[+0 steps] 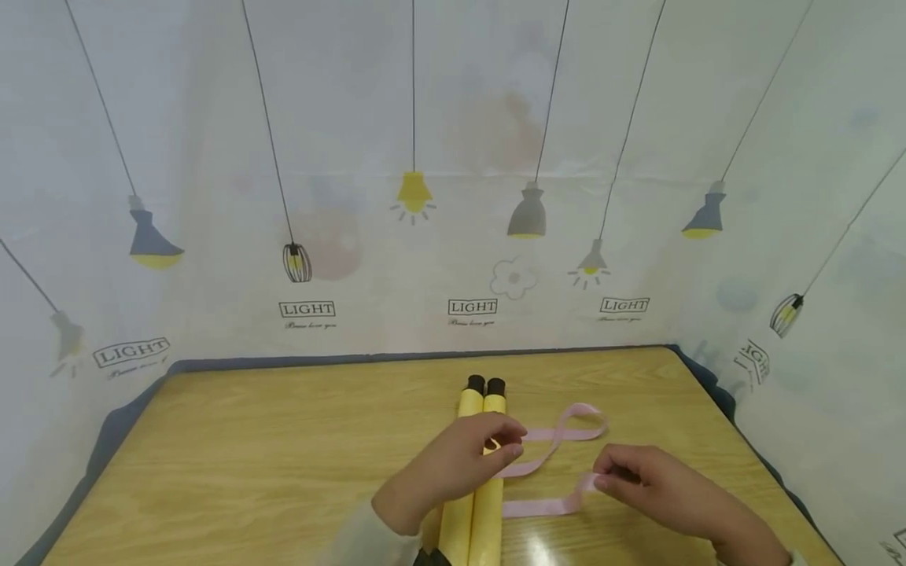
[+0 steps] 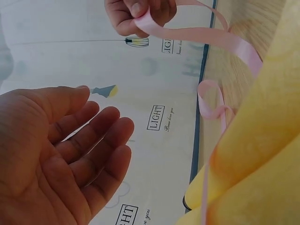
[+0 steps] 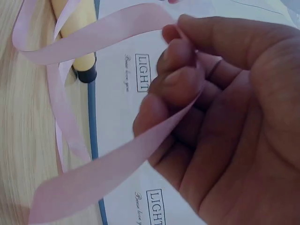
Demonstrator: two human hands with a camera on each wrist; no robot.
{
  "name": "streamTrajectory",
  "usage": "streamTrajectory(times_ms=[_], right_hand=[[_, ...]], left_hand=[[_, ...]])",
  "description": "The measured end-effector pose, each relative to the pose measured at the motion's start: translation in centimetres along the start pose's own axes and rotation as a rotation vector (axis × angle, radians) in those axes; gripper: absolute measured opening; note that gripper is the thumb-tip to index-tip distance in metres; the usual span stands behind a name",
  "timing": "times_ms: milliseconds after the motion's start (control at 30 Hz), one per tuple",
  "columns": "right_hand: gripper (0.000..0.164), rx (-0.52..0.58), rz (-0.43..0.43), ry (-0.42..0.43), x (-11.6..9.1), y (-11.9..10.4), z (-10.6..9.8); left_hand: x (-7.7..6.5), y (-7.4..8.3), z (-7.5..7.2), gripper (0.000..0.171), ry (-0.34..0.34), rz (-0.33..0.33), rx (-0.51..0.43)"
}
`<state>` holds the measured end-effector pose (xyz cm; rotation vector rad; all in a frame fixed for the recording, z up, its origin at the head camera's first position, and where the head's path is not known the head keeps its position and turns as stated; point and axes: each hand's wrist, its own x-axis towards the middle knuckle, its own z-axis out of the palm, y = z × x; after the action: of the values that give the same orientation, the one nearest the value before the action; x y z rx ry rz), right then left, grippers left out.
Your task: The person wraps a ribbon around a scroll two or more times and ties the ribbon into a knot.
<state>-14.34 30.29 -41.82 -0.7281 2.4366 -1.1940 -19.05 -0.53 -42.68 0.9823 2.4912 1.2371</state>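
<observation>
Two long yellow tubes [image 1: 487,511] with black ends [image 1: 497,387] lie side by side on the wooden table. A pink ribbon [image 1: 538,508] runs out from them to the right, with a loop lying on the table behind. My right hand [image 1: 658,491] pinches a stretch of this ribbon between thumb and fingertips; in the right wrist view the ribbon [image 3: 108,164] passes across the curled fingers. Over the tubes hovers my left hand [image 1: 453,464], hiding part of them. Its palm and loosely bent fingers [image 2: 101,145] hold nothing in the left wrist view.
The wooden table top [image 1: 283,440] ends at a dark blue edge [image 1: 368,358]. A pale cloth backdrop [image 1: 425,267] printed with lamps surrounds it at the back and sides. At the bottom, a dark object [image 1: 432,557] shows beside the tubes.
</observation>
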Motion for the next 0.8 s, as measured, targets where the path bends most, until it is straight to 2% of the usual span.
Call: streamTrajectory(times_ms=[167, 433, 700, 800], right_hand=[[0.01, 0.097, -0.08, -0.005, 0.2, -0.4, 0.2], [0.014, 0.331, -0.277, -0.079, 0.2, -1.2, 0.2], [0.022, 0.454, -0.311, -0.095, -0.4, -2.5, 0.1], [0.024, 0.493, -0.347, -0.108, -0.4, -2.9, 0.2]], left_hand=[[-0.3, 0.5, -0.1, 0.023, -0.002, 0.003, -0.01], [-0.6, 1.4, -0.1, 0.022, -0.01, 0.029, -0.009], [-0.8, 1.9, 0.0, 0.021, -0.024, 0.03, -0.04], [-0.8, 1.9, 0.1, 0.022, -0.023, 0.031, -0.039]])
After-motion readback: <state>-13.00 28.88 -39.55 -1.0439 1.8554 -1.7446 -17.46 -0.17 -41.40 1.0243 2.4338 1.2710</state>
